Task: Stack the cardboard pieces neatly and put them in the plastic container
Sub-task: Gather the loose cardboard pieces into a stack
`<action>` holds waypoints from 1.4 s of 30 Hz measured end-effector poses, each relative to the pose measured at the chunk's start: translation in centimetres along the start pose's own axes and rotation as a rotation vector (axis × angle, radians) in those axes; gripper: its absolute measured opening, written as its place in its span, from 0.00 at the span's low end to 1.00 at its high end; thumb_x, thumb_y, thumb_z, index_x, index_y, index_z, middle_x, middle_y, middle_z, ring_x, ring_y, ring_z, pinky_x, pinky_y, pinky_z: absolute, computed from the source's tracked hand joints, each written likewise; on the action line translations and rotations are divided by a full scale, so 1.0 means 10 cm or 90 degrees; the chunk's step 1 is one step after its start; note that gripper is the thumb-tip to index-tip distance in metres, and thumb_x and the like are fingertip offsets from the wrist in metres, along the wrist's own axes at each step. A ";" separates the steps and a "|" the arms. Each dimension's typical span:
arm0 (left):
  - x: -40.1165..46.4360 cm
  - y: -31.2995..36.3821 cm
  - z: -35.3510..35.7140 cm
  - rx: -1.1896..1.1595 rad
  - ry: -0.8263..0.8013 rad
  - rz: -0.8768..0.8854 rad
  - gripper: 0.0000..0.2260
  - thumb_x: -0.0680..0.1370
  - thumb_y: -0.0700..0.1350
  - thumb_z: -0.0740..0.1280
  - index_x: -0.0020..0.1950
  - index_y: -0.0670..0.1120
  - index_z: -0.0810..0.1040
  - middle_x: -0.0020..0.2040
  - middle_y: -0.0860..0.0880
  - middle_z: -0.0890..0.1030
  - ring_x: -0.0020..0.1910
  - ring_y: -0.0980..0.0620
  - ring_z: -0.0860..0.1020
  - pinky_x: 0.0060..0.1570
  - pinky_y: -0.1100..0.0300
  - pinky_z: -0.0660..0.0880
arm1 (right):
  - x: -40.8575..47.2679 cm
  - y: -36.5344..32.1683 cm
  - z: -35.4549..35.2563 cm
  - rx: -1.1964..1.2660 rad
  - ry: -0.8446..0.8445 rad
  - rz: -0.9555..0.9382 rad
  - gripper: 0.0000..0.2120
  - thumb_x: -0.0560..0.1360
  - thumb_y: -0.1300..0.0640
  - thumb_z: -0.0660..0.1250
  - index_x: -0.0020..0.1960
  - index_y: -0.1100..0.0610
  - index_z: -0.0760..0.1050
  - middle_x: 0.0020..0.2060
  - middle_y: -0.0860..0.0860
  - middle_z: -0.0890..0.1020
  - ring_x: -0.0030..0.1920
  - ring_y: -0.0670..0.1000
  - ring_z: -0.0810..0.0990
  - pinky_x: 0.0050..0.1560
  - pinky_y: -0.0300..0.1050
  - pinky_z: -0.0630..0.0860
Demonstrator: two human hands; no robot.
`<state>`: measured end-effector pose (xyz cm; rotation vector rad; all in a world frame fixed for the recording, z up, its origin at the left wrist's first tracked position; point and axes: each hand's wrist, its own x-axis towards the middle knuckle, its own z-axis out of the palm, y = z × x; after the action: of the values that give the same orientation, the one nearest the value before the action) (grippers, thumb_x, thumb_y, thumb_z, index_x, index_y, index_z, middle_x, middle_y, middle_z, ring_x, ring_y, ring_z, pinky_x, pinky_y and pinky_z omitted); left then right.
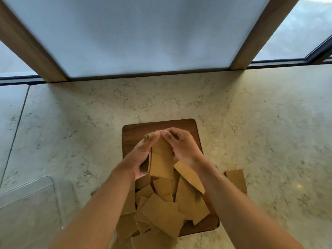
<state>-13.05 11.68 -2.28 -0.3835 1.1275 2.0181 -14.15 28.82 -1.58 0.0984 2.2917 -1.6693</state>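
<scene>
A small stack of brown cardboard pieces [160,159] stands on edge between both hands above a dark wooden board [136,133]. My left hand [143,155] cups the stack's left side and bottom, fingers curled over its top. My right hand [181,142] grips the stack's top right, fingers bent round it. Several loose cardboard pieces [161,211] lie scattered in a heap on the near half of the board, partly under my forearms. One more piece [236,180] lies on the counter at the right. The clear plastic container [27,203] sits at the lower left.
The board rests on a pale marble counter [260,123]. A frosted window panel with wooden frames [251,38] rises behind the counter's far edge. A seam in the counter runs down the left side.
</scene>
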 end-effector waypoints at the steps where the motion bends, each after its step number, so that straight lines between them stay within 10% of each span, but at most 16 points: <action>1: 0.00 -0.03 0.04 -0.035 0.001 0.013 0.20 0.77 0.50 0.73 0.68 0.48 0.79 0.60 0.36 0.83 0.52 0.38 0.86 0.46 0.43 0.83 | -0.06 0.03 0.06 -0.004 0.024 -0.003 0.12 0.85 0.50 0.62 0.50 0.37 0.82 0.51 0.44 0.84 0.51 0.43 0.82 0.49 0.40 0.81; 4: 0.01 -0.16 0.06 -0.210 0.030 0.023 0.21 0.77 0.36 0.69 0.69 0.51 0.77 0.55 0.36 0.83 0.47 0.40 0.85 0.46 0.44 0.83 | -0.27 0.22 -0.10 -0.014 0.241 0.047 0.10 0.85 0.47 0.60 0.56 0.44 0.80 0.54 0.48 0.79 0.55 0.50 0.80 0.55 0.48 0.79; 9: -0.17 -0.35 0.02 -0.336 0.100 0.026 0.13 0.78 0.48 0.73 0.62 0.52 0.78 0.49 0.41 0.82 0.45 0.45 0.82 0.56 0.32 0.78 | -0.94 0.73 -0.32 -0.511 -0.066 0.071 0.36 0.70 0.33 0.72 0.74 0.41 0.66 0.67 0.47 0.67 0.66 0.52 0.64 0.67 0.51 0.68; 16: -0.46 -0.52 0.17 -0.391 0.104 0.055 0.15 0.77 0.52 0.74 0.60 0.49 0.76 0.56 0.36 0.82 0.52 0.39 0.84 0.50 0.42 0.82 | -0.98 0.47 -0.55 -0.139 0.312 0.061 0.08 0.83 0.58 0.66 0.53 0.58 0.83 0.44 0.52 0.86 0.43 0.54 0.83 0.44 0.50 0.81; 22: -0.54 -0.66 0.37 -0.403 0.068 0.046 0.17 0.76 0.39 0.72 0.63 0.51 0.78 0.58 0.34 0.82 0.52 0.38 0.83 0.49 0.43 0.83 | -1.24 0.18 -0.39 0.373 0.095 0.149 0.13 0.75 0.57 0.76 0.60 0.51 0.82 0.49 0.50 0.89 0.49 0.52 0.88 0.44 0.51 0.85; 28: -0.62 -0.70 0.39 -0.340 0.066 -0.004 0.23 0.76 0.49 0.75 0.70 0.54 0.76 0.56 0.35 0.85 0.48 0.37 0.84 0.46 0.39 0.83 | -1.34 0.08 -0.35 0.371 0.005 -0.038 0.09 0.68 0.65 0.78 0.45 0.54 0.88 0.62 0.53 0.84 0.64 0.53 0.81 0.59 0.47 0.81; 33: -0.69 -0.71 0.35 -0.233 0.004 -0.001 0.27 0.73 0.59 0.76 0.70 0.56 0.80 0.68 0.36 0.81 0.61 0.34 0.83 0.51 0.37 0.82 | -1.29 0.00 -0.19 0.223 -0.135 -0.117 0.26 0.75 0.80 0.63 0.36 0.54 0.88 0.78 0.47 0.65 0.76 0.48 0.66 0.71 0.52 0.73; 39: -0.65 -0.69 0.25 -0.160 0.005 0.070 0.31 0.69 0.44 0.80 0.70 0.58 0.79 0.68 0.34 0.79 0.57 0.35 0.84 0.53 0.36 0.80 | -1.25 0.06 -0.04 0.275 -0.163 -0.027 0.30 0.78 0.78 0.56 0.42 0.51 0.89 0.77 0.42 0.65 0.76 0.45 0.67 0.72 0.51 0.74; 42: -0.53 -0.71 0.26 -0.283 0.078 0.126 0.29 0.74 0.39 0.75 0.70 0.62 0.78 0.63 0.36 0.81 0.49 0.40 0.86 0.47 0.39 0.82 | -1.27 0.09 0.13 0.295 0.022 -0.032 0.22 0.78 0.65 0.58 0.50 0.47 0.88 0.69 0.44 0.75 0.69 0.43 0.74 0.65 0.44 0.77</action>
<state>-3.96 13.41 -1.85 -0.6465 0.8022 2.4523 -1.56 29.47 0.80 0.1701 1.8981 -2.2097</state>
